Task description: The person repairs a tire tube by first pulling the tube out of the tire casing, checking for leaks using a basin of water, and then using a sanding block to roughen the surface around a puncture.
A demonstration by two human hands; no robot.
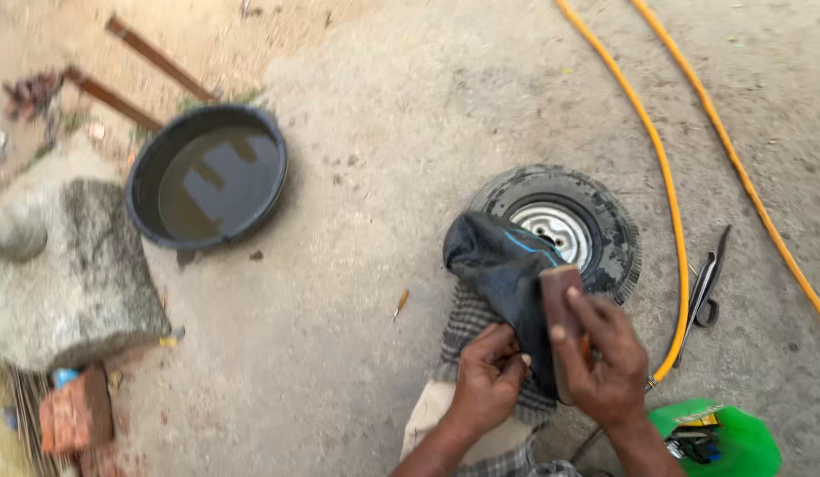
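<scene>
Rubbing block [562, 318] against inner tube [503, 265]

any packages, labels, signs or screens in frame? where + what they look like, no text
No signs or screens.
Green plastic container: bottom right corner, right of the right hand; bright green, small dark and yellow items inside, with a pale strip on its rim that may be a label.
Small blue-capped item: lower left by the red bricks; too small to tell if it is a package.
</scene>
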